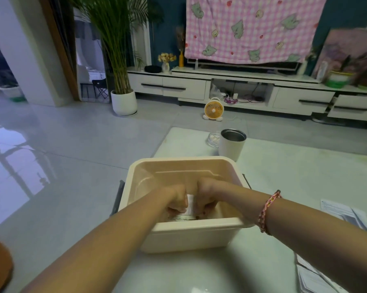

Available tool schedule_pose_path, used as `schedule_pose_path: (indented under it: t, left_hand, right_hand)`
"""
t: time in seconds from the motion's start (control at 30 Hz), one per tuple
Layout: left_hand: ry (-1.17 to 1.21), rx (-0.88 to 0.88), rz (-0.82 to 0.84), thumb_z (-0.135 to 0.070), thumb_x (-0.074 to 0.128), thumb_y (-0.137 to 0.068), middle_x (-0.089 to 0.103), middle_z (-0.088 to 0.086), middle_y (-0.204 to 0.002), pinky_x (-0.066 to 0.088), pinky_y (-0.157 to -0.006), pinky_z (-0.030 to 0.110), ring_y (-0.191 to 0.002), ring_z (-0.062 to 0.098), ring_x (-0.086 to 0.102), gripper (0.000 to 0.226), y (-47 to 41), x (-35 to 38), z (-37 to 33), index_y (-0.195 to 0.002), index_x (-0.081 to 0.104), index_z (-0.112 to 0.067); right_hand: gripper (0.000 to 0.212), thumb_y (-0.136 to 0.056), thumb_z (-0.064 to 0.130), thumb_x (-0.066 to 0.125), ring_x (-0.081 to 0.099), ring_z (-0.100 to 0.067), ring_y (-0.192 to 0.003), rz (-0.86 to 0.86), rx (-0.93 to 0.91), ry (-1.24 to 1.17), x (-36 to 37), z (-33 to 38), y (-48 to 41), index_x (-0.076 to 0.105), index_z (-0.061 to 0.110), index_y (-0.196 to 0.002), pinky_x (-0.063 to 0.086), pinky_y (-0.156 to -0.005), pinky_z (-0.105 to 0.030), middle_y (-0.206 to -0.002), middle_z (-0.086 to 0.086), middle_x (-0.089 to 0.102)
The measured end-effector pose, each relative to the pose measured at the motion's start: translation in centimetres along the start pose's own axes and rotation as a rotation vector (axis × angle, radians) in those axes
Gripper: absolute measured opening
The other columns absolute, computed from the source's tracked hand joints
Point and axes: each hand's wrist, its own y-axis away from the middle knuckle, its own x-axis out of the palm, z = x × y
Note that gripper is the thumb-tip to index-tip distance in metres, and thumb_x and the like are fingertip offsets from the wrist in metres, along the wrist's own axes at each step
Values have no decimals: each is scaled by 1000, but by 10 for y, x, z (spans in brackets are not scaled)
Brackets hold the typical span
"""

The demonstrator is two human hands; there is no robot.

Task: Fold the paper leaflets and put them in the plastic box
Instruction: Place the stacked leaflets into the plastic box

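Plastic box (pixel 184 235) open-topped, left hand (pixel 178 203) and right hand (pixel 208 197) gripping folded leaflet (pixel 190 205) in its near half, far half free, cup (pixel 231 146) and glass dish (pixel 213 139) just behind far wall, loose leaflets (pixel 343 210) at right, tabletop (pixel 284 176) between box and leaflets passable.

Both forearms are bare down to the frame's lower edge. A braided bracelet (pixel 266 212) of pink and red cord circles the wrist behind the right hand (pixel 208 197).
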Motion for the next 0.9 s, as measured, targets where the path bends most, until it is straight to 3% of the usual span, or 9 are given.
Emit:
schedule_pose_path:
  t: [0.07, 0.17, 0.23, 0.33, 0.43, 0.53, 0.67, 0.8, 0.9]
  left_hand:
    - [44, 23, -21, -9, 59, -87, 55, -3, -64, 44, -54, 16, -62, 13, 49, 8, -5, 1, 2, -92, 57, -15]
    - [93, 26, -64, -6, 63, -84, 61, 7, -90, 49, -62, 25, -74, 16, 55, 26, -7, 3, 2, -110, 59, -9]
    - [89, 7, -43, -8, 63, -84, 65, 12, -109, 51, -78, 29, -83, 17, 57, 30, -9, 1, 3, -114, 60, -5]
    - [155, -2, 74, -8, 66, -83, 63, 9, -103, 52, -85, 35, -90, 21, 61, 35, -11, -3, 7, -117, 60, -4]
    - [159, -10, 162, -2, 69, -79, 61, 11, -111, 51, -87, 35, -93, 21, 58, 44, -9, -1, 4, -122, 57, -3]
    - [111, -26, 163, -1, 71, -78, 59, 11, -125, 50, -91, 37, -101, 20, 58, 52, -10, 3, 3, -126, 53, -5]
    - [36, -44, 124, -8, 74, -76, 62, 13, -123, 47, -91, 31, -110, 21, 60, 48, -11, 6, 7, -121, 55, -7]
    - [12, 62, -67, -13, 71, -76, 63, 5, -113, 47, -80, 27, -101, 19, 59, 38, 0, 6, 9, -111, 57, -16]
    - [-47, 49, -91, -19, 71, -75, 63, 4, -95, 46, -70, 27, -83, 20, 59, 19, 0, 3, 9, -91, 61, -17]
  right_hand:
    - [31, -79, 13, 69, 46, -8, -41, 9, 76, -72, -1, 10, -2, 55, 18, -52, 34, -31, -11, -39, 6, 48]
    - [13, -77, 4, 71, 53, -11, -49, 79, 0, -120, 5, 11, -12, 60, 10, -76, 46, -41, -16, -56, 0, 56]
    - [19, -76, -1, 70, 62, -17, -62, 179, -21, -186, 8, 10, -15, 60, 6, -91, 53, -49, -21, -81, -10, 63]
    - [32, -77, 0, 66, 61, -24, -87, 178, -58, -58, 12, 15, -19, 60, 1, -108, 54, -66, -30, -110, -18, 64]
    - [30, -82, 0, 63, 56, -20, -78, 187, -79, -10, 14, 14, -22, 59, 8, -111, 49, -60, -22, -98, -9, 62]
    - [8, -87, 4, 60, 53, -17, -72, 200, -75, 82, 16, 17, -20, 59, 12, -87, 44, -51, -13, -78, -1, 53]
    - [31, -82, 6, 64, 50, -7, -44, 34, -159, 96, 16, 16, -7, 41, 19, -64, 34, -34, -7, -62, 6, 44]
    - [5, -87, 15, 59, 43, -7, -48, 29, -150, 168, 13, 19, 4, 61, 11, -85, 31, -31, -9, -61, 4, 46]
    - [16, -91, 16, 55, 44, -10, -49, 52, -121, 180, 12, 19, 0, 63, 8, -103, 36, -35, -11, -56, 3, 48]
